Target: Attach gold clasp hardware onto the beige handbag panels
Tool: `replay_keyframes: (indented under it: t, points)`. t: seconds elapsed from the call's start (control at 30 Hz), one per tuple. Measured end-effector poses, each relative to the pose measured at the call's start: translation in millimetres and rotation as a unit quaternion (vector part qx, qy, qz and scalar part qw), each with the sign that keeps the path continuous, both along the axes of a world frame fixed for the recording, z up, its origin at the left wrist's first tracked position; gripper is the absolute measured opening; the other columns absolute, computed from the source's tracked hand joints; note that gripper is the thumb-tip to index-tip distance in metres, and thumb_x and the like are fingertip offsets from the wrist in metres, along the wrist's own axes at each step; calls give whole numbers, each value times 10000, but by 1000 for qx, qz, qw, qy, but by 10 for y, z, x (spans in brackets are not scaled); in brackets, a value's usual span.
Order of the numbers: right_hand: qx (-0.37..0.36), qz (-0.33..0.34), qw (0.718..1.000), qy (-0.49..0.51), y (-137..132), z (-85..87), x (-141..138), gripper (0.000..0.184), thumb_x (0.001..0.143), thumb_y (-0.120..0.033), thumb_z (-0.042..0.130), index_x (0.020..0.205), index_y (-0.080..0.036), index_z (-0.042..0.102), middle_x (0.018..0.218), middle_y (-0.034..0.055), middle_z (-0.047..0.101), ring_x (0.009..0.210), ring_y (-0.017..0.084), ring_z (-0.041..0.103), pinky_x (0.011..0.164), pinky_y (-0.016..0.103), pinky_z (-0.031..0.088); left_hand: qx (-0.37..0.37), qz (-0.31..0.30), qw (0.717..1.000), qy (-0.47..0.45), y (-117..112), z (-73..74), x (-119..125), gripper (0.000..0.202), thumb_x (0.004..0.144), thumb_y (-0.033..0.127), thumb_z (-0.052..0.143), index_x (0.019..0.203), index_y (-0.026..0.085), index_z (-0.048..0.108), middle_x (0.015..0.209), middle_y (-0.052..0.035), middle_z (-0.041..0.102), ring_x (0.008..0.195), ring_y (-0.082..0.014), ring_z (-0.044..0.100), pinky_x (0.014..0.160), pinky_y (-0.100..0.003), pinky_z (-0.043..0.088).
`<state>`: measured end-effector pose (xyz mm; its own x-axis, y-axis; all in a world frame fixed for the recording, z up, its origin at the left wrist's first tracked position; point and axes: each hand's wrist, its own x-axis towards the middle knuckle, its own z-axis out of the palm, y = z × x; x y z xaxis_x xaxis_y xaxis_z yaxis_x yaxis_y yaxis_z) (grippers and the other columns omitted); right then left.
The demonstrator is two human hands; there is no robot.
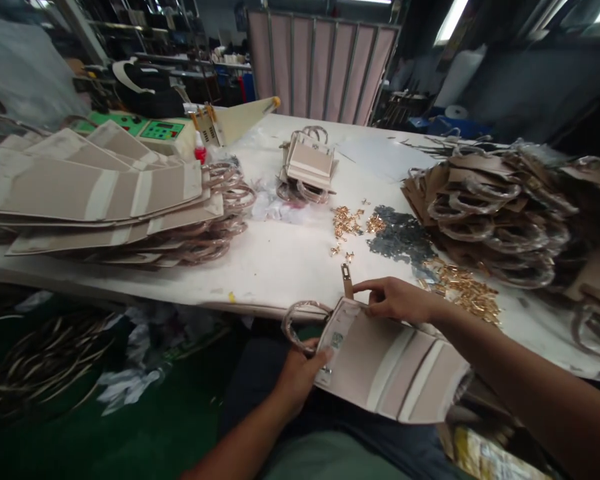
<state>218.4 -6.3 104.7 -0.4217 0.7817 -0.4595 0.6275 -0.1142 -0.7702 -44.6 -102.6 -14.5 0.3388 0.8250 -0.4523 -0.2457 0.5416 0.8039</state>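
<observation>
A flat beige bag panel [385,363] with pale stripes and a wrapped loop handle [295,320] lies over my lap at the table's near edge. My left hand [297,377] is closed on its lower corner by the handle. My right hand [397,300] pinches its top edge beside a small strap tab [347,280] that sticks up. Loose gold metal fittings [463,287] lie just right of my right hand.
On the white table [280,260], stacked beige panels [90,193] sit left, a small stack [310,163] centre back, a heap of brown handled pieces [505,207] right, more gold fittings [347,223] and dark bits [400,237] mid-table. A green-panelled machine [163,130] stands behind; scraps litter the green floor [130,427].
</observation>
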Motion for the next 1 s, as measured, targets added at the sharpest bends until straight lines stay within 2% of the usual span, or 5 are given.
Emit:
replay_keyframes:
  t: [0.23,0.47,0.63,0.83,1.0]
  points:
    - [160,-75,979,-105,194,22,31,299,862,-330,717,1111,-214,838,775,6,749,651,156,636,620,273,462,-62,41,997,-18,110,-25,191,518,659,528,948,927,105,817,845,-116,803,711,-232,717,702,-310,554]
    - [402,-350,843,70,-384,522,-218,163,901,-379,803,944,-222,817,702,11,708,537,139,611,496,264,512,-124,68,989,-48,112,126,363,545,639,470,956,996,80,829,878,-139,819,744,-260,754,734,-332,584]
    - [299,-407,802,317,-510,133,-511,175,945,-379,770,939,-205,768,535,-61,548,402,102,495,403,251,495,-150,109,981,-55,134,168,485,517,619,411,954,993,76,831,874,-144,823,752,-281,770,745,-358,597]
    - [332,-484,715,380,-412,-367,-628,127,930,-302,756,877,-188,743,522,-80,483,409,90,469,428,230,416,-170,118,976,-65,164,206,517,512,596,379,965,981,67,835,861,-154,821,758,-288,780,723,-345,593]
    - [259,-524,698,413,-431,-473,-667,271,909,-383,739,732,-199,648,548,-60,504,495,122,522,538,276,499,-182,90,977,-66,217,186,480,512,562,415,988,906,67,836,827,-155,813,733,-280,772,715,-337,583]
